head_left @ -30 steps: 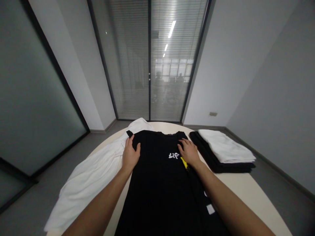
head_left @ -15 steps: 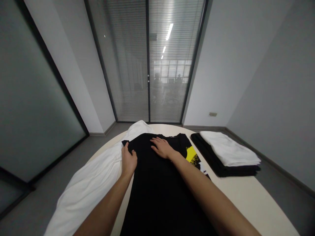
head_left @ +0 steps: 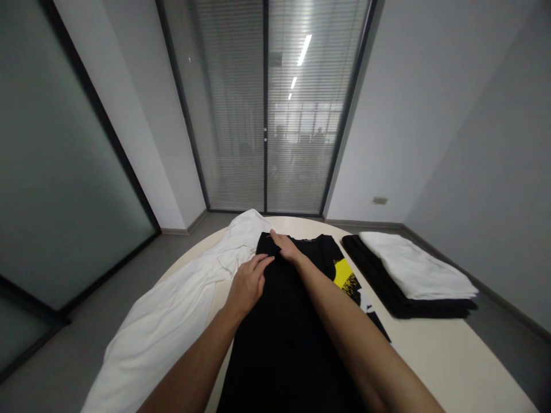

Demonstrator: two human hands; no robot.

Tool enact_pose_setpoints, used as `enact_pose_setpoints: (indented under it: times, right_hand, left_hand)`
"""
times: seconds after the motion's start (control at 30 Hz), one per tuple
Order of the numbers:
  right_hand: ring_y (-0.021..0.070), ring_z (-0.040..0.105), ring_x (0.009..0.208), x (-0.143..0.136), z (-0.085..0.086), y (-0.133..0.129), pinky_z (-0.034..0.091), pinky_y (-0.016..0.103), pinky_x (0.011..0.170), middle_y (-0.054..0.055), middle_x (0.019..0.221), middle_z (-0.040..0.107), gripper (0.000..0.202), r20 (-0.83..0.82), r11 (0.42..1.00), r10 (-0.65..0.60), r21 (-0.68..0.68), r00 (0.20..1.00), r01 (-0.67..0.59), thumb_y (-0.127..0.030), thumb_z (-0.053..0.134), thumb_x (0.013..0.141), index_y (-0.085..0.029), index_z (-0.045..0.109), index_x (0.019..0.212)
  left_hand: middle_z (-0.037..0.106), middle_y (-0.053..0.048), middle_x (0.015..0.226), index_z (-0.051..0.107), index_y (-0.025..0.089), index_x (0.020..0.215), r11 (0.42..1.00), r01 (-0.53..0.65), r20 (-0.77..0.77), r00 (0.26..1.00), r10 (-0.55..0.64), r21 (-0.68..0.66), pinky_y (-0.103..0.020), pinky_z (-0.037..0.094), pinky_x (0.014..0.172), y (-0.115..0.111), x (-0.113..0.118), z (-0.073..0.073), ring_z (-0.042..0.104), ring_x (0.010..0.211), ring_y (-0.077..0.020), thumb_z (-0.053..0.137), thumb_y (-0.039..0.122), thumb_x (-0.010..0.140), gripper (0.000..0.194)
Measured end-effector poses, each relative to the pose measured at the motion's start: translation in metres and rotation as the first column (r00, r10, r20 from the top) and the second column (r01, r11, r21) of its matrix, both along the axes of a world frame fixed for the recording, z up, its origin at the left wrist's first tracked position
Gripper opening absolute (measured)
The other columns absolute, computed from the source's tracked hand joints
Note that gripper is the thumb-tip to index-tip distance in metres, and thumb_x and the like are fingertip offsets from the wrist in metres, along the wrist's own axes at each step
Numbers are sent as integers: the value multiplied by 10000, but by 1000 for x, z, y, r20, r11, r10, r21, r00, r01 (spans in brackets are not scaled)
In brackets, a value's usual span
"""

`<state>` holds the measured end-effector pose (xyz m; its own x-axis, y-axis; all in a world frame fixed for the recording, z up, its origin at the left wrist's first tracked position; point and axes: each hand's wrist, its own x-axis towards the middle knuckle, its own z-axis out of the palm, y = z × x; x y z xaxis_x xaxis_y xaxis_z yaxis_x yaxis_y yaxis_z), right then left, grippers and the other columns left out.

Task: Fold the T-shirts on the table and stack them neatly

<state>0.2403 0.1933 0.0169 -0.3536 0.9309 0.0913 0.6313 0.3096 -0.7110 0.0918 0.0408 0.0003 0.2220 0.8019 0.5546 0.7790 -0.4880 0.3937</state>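
Shirt of black cloth with yellow-and-white print (head_left: 293,350), six o'clock; bare left hand (head_left: 249,282), fingers slightly bent at its ten-o'clock edge; bare right hand (head_left: 287,249) across its top; grip, cannot tell. Crumpled white cloth (head_left: 167,312), eight o'clock. Folded black-and-white cloth stack (head_left: 417,269), four o'clock; cream tabletop (head_left: 434,355) between, widening toward five.

The pale cream bench (head_left: 456,361) has a curved far edge. Along its left side lies a rumpled white cloth (head_left: 172,304), stretching from the far end toward the near edge of view. A black shirt (head_left: 293,350) with a yellow-and-white print lies down the middle. Right of it, just apart, sits a stack of folded clothes (head_left: 419,269), black beneath white.
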Motion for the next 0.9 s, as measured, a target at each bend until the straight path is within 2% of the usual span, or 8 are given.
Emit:
enact_pose_setpoints:
  times: [0.1, 0.17, 0.27, 0.33, 0.4, 0.63, 0.8, 0.9]
  right_hand:
    - [248, 678, 1101, 8, 4, 5, 483, 359, 1001, 149, 1226, 715, 764, -67, 994, -23, -111, 997, 16, -665, 219, 1014, -123, 708, 1239]
    - [253, 703, 1009, 11, 3, 5, 520, 370, 933, 138, 1173, 734, 646, -73, 987, -15, -162, 997, 3, -661, 449, 958, -137, 714, 1229]
    - [234, 701, 972, 13, -1, 3, 520, 345, 922, 116, 1110, 746, 469, -48, 990, -22, -141, 999, 15, -424, 709, 863, -132, 703, 1231]
    - [220, 686, 1020, 13, -5, 1, 498, 335, 966, 116, 1144, 733, 448, -40, 995, -46, -94, 998, 42, -282, 696, 866, -126, 663, 1284]
    - [214, 662, 1088, 12, -8, -2, 470, 341, 1014, 122, 1209, 708, 443, -31, 996, -70, -50, 997, 68, -231, 633, 900, -134, 621, 1332]
    - [237, 649, 1148, 15, -13, -19, 467, 356, 1031, 145, 1272, 671, 613, 4, 996, -84, 8, 996, 84, -338, 648, 906, -132, 474, 1456]
    - [218, 606, 1231, 23, -11, -30, 431, 332, 1072, 123, 1357, 627, 520, 5, 994, -92, 59, 996, 92, -235, 579, 938, -172, 480, 1445]
    - [219, 617, 1218, 26, -10, -35, 448, 339, 1052, 120, 1333, 643, 522, 1, 994, -87, 66, 996, 87, -260, 553, 961, -180, 452, 1467]
  left_hand:
    - [625, -85, 1339, 601, 240, 1293, 986, 160, -13, 987, -160, -42, -442, 455, 1082, -8, 5, 7, 602, 1201, -244, 519, 178, 908, 399]
    - [674, -87, 1234, 618, 224, 1203, 988, 135, 56, 990, -131, -80, -420, 481, 1028, -13, 6, 12, 656, 1070, -232, 549, 272, 916, 298]
    - [721, -48, 1005, 609, 231, 1082, 979, -80, 199, 973, 118, -189, -344, 517, 857, -14, 2, 15, 693, 880, -199, 459, 278, 959, 199]
    - [728, -33, 949, 601, 235, 1046, 933, -236, 223, 928, 299, -270, -318, 502, 790, -10, -6, 14, 698, 858, -202, 450, 209, 940, 186]
    - [738, -37, 993, 605, 233, 1039, 892, -298, 191, 907, 376, -340, -304, 489, 784, -5, -15, 13, 702, 886, -205, 485, 149, 894, 207]
    - [747, -60, 1014, 616, 234, 1189, 859, -287, -79, 957, 281, -424, -290, 463, 740, -12, -24, 12, 706, 902, -229, 581, 219, 891, 300]
    - [732, -70, 1064, 620, 232, 1235, 878, -243, -109, 970, 217, -413, -280, 461, 773, -22, -24, 11, 692, 962, -223, 536, 93, 850, 418]
    - [727, -55, 1047, 641, 247, 1199, 879, -251, -119, 968, 221, -406, -271, 451, 760, -26, -27, 8, 687, 942, -217, 567, 130, 853, 373]
